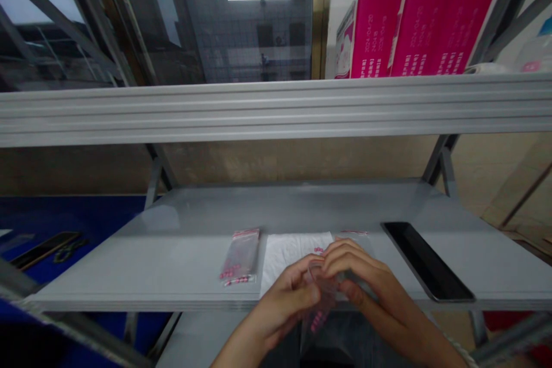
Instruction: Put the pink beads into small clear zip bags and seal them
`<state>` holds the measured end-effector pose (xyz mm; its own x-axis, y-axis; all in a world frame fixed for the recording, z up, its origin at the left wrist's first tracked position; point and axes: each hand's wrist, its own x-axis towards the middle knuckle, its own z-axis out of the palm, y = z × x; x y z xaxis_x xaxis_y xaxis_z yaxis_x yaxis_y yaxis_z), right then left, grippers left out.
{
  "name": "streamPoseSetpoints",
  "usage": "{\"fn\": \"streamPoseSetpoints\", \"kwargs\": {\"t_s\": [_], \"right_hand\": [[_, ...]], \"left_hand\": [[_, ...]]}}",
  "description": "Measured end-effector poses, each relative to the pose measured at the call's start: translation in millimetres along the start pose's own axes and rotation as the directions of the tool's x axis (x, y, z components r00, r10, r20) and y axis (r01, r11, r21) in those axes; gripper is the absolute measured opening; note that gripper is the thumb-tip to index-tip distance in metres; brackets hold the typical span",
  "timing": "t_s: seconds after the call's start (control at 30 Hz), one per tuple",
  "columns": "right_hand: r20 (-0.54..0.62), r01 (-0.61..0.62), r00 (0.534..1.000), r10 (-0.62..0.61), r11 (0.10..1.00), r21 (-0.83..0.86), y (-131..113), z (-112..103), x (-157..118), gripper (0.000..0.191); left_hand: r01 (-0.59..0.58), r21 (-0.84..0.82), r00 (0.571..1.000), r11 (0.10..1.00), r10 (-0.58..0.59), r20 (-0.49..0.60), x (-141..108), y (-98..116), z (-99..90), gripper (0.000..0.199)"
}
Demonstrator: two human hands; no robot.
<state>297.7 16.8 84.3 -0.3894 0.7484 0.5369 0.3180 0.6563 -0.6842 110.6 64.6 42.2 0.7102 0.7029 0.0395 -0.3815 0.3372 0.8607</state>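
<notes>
My left hand (284,305) and my right hand (366,282) meet above the front edge of a grey metal shelf (181,267). Both pinch the top of a clear plastic bag with pink print (321,310), which hangs down past the shelf edge. To the left lies a similar flat bag (240,257) holding small pink items. A white sheet (287,256) lies under my hands, partly hidden. Behind my right hand, another clear bag (356,240) is mostly hidden.
A black tablet (426,261) lies on the shelf to the right. Above runs a grey metal shelf beam (276,109), with pink boxes (425,26) on top. Scissors (69,250) lie on a blue surface (73,218) at the left.
</notes>
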Motion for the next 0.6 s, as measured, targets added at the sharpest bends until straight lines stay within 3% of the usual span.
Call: {"fn": "streamPoseSetpoints", "kwargs": {"t_s": [0.07, 0.1, 0.17, 0.23, 0.27, 0.33, 0.5, 0.6], "right_hand": [[-0.100, -0.027, 0.995, 0.023, 0.999, -0.040, 4, -1, 0, 0.017], [-0.140, -0.050, 0.989, 0.039, 0.996, -0.079, 8, -1, -1, 0.017], [-0.195, -0.106, 0.978, 0.070, 0.978, -0.178, 18, 1, -2, 0.016], [-0.188, -0.157, 0.977, 0.104, 0.944, -0.292, 31, 6, -3, 0.016], [-0.168, -0.178, 0.978, 0.125, 0.919, -0.351, 38, 10, -3, 0.017], [-0.128, -0.216, 0.976, 0.176, 0.859, -0.465, 50, 18, -2, 0.019], [-0.074, -0.283, 0.948, 0.309, 0.719, -0.634, 64, 37, 4, 0.022], [-0.050, -0.298, 0.932, 0.359, 0.681, -0.669, 64, 43, 7, 0.022]], "left_hand": [[-0.123, 0.284, 0.989, 0.951, 0.140, -0.039, 2, 13, -6.8, 0.057], [-0.157, 0.449, 0.978, 0.880, 0.203, -0.056, 4, 20, -11.1, 0.053], [-0.151, 0.751, 0.949, 0.643, 0.306, -0.072, 10, 32, -20.7, 0.046], [-0.099, 0.933, 0.939, 0.347, 0.342, -0.027, 18, 40, -30.1, 0.041], [-0.085, 0.970, 0.945, 0.226, 0.327, 0.006, 23, 42, -34.4, 0.041], [-0.078, 0.994, 0.962, 0.076, 0.268, 0.055, 32, 44, -41.9, 0.042], [-0.053, 0.994, 0.987, -0.097, 0.143, 0.067, 47, 41, -51.9, 0.043], [-0.039, 0.981, 0.993, -0.192, 0.106, 0.060, 50, 40, -53.2, 0.044]]}}
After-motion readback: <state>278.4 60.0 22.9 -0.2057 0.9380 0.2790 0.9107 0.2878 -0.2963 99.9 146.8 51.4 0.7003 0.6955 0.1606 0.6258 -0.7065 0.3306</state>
